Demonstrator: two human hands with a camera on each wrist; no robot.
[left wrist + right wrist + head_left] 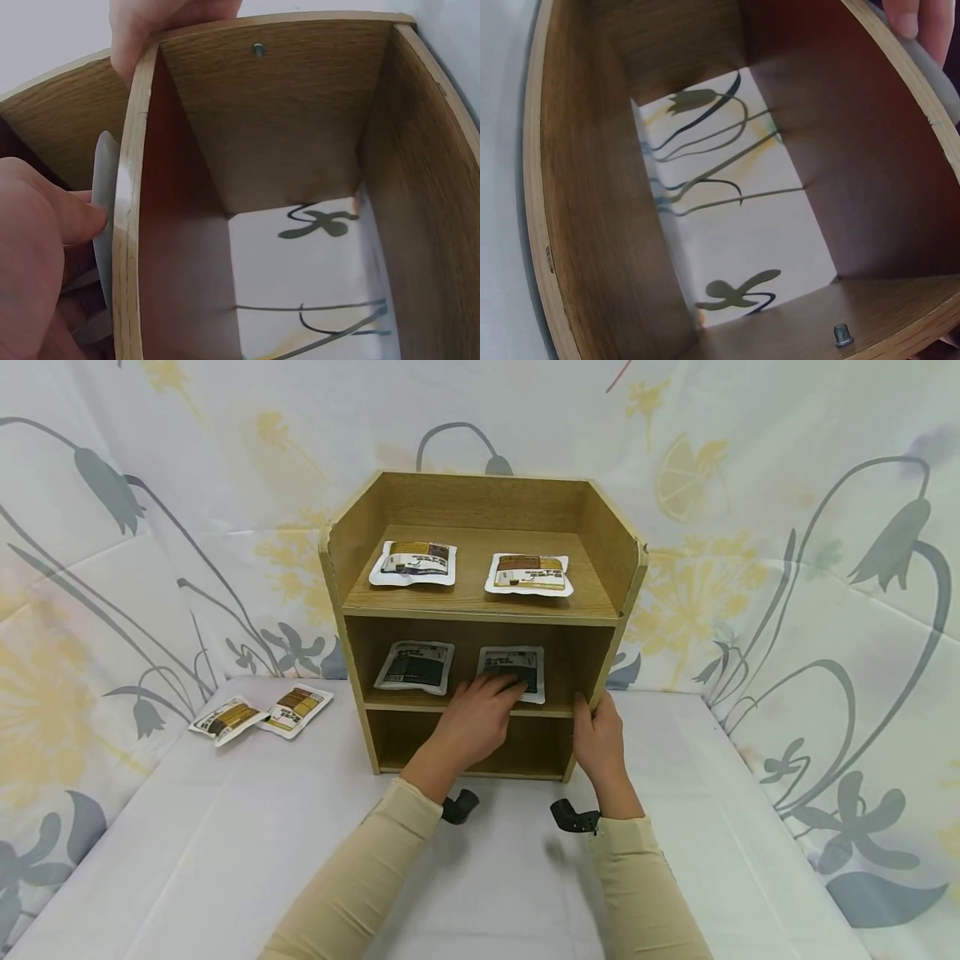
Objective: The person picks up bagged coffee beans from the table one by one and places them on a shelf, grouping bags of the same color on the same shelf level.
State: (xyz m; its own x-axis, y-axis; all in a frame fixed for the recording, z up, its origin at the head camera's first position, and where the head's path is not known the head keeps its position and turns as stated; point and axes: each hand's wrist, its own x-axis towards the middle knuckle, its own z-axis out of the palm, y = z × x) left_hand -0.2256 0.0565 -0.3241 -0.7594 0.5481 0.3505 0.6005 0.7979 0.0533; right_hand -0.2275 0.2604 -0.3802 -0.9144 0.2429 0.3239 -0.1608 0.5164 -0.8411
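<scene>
While left hand [480,714] touches dark packet [529,663] under its fingers, cannot tell if pinching, right hand [600,735] grips side of shelf unit [480,489]; sideways push could knock neighbouring packet [416,667] left of hand; looser grip might let unit shift.

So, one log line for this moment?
left hand: touching packet, middle shelf | right hand: gripping rack side | table: two packets
</scene>
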